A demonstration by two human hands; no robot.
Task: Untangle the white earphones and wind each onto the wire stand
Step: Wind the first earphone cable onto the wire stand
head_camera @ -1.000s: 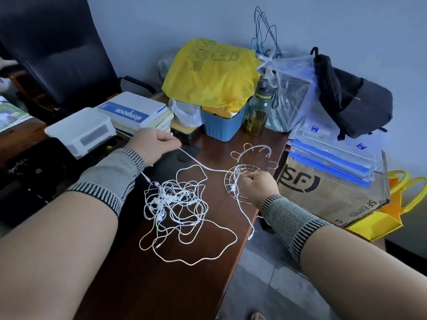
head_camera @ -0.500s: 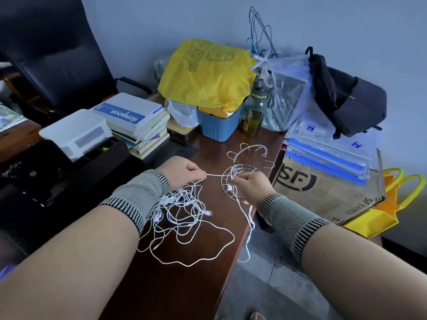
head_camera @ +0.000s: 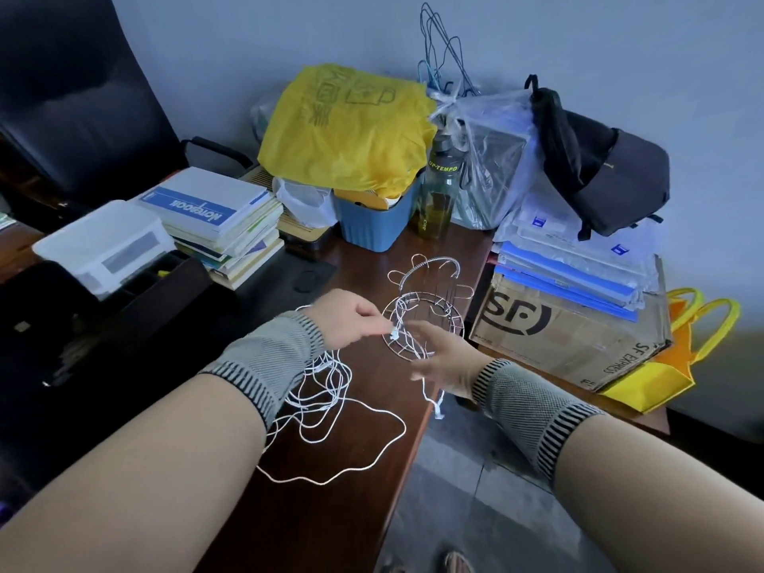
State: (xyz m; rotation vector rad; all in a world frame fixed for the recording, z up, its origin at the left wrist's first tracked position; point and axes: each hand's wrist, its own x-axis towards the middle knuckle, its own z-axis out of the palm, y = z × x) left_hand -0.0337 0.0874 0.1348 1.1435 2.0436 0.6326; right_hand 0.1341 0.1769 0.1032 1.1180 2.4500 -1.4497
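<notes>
A tangle of white earphone cables (head_camera: pixel 326 411) lies on the dark wooden desk (head_camera: pixel 322 510), partly under my left wrist. The silver wire stand (head_camera: pixel 430 308) stands near the desk's right edge, with some white cable wound on its round base. My left hand (head_camera: pixel 347 318) pinches a white cable end right beside the stand's rim. My right hand (head_camera: pixel 442 357) is blurred, fingers spread and relaxed, just in front of the stand, holding nothing that I can see. One cable end with a plug (head_camera: pixel 438 411) hangs over the desk edge.
A book stack (head_camera: pixel 219 225), a white plastic box (head_camera: pixel 103 246), a blue bin (head_camera: pixel 372 225) under a yellow bag, and a bottle (head_camera: pixel 438 192) crowd the back. A cardboard box (head_camera: pixel 570 332) with folders sits right of the desk, beside a yellow tote (head_camera: pixel 682 349).
My left hand moved right, bringing the cable to the stand's rim. My right hand let go of the cable at the stand and opened, drawing back slightly.
</notes>
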